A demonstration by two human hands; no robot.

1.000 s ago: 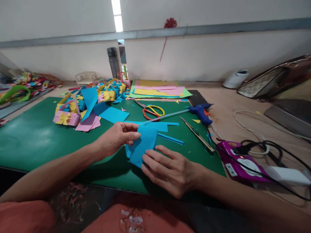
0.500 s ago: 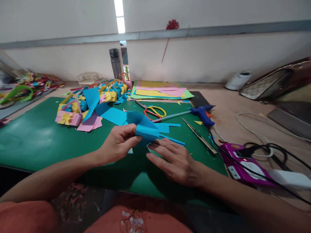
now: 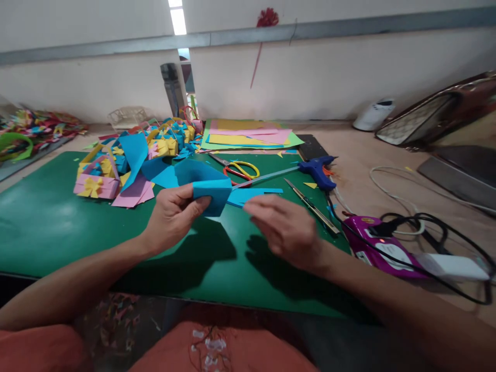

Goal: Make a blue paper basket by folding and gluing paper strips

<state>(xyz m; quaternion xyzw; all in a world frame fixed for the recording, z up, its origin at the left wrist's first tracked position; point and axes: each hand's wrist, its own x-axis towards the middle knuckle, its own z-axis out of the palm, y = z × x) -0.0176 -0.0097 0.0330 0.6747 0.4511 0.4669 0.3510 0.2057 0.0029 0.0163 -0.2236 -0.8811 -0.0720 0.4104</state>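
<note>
My left hand point(image 3: 174, 214) pinches a folded sheet of blue paper point(image 3: 213, 194) between thumb and fingers, holding it above the green cutting mat point(image 3: 96, 227). The paper has a creased front flap, and its far part stands up behind. To its right, apart from it, my right hand point(image 3: 284, 227) is in the air, slightly blurred, fingers stretched forward and nothing visible in them. Beyond the hands lie blue paper strips point(image 3: 251, 195), scissors point(image 3: 240, 170) with red and yellow handles, a box cutter point(image 3: 312, 206) and a blue glue gun point(image 3: 318, 172) with a long glue stick.
Small paper baskets point(image 3: 96, 183) and pink paper pieces point(image 3: 134, 194) crowd the left. Coloured sheets point(image 3: 248, 133) are stacked at the back by the wall. A purple power strip point(image 3: 382, 248) with black cables sits at right, near a bag point(image 3: 418, 119). Paper scraps point(image 3: 46, 126) pile up far left.
My right hand has come away from the blue paper and moved right. The left hand still grips the paper, now turned so its front flap shows. The whole view has shifted slightly.
</note>
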